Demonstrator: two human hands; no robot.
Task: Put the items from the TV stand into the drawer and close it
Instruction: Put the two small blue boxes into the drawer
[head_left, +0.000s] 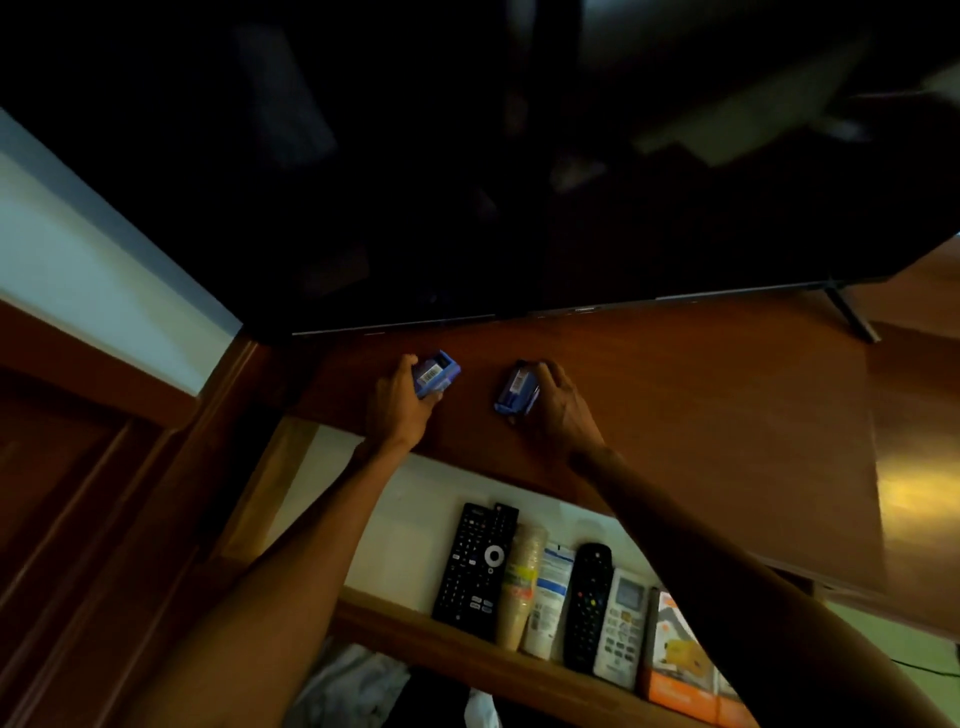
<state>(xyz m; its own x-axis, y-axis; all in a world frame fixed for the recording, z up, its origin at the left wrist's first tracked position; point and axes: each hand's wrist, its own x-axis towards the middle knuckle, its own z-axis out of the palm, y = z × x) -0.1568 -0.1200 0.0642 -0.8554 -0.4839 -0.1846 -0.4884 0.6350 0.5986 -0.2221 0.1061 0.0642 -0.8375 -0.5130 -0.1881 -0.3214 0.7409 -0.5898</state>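
Note:
Two small blue boxes lie on the brown wooden TV stand top, just in front of the television. My left hand is closed around the left blue box, whose barcode label faces up. My right hand grips the right blue box from its right side. Both boxes look to be at the surface. Below and toward me the drawer stands pulled out, with a pale bottom and a wooden front rail.
In the drawer lie a long black remote, a stack of paper cups, a white tube, a second black remote, a white remote and an orange box. The dark television overhangs the stand; its foot stands at the right.

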